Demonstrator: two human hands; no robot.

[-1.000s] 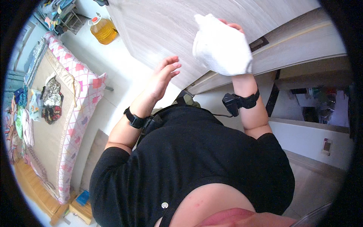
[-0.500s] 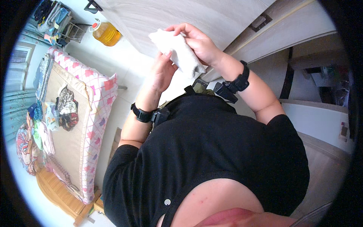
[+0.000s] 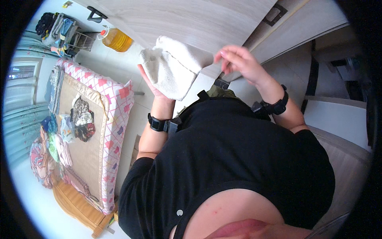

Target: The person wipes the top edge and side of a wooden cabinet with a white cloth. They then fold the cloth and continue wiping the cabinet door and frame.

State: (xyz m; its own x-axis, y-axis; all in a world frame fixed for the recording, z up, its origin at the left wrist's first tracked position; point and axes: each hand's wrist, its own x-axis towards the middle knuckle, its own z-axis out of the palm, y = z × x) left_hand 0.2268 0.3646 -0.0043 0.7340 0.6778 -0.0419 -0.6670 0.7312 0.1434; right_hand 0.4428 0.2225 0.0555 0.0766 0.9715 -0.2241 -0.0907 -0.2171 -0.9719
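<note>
A white terry towel, partly spread with folds, lies over my left hand. The left hand bears it from below, one finger showing along its edge and the others hidden under the fabric. To the right of the towel, my right hand hangs in the air, apart from it. Its fingers are loosely bent and spread, slightly blurred, with nothing in them.
A pale wood panel with a dark handle stands just beyond my hands. A jug of yellow liquid sits on the tiled floor. At left is a bed with piles of clothes. Folded clothes lie on a rack behind.
The towel, bunched narrow between both hands before, has opened out wider over my left hand. My right hand has let go and moved right and down.
</note>
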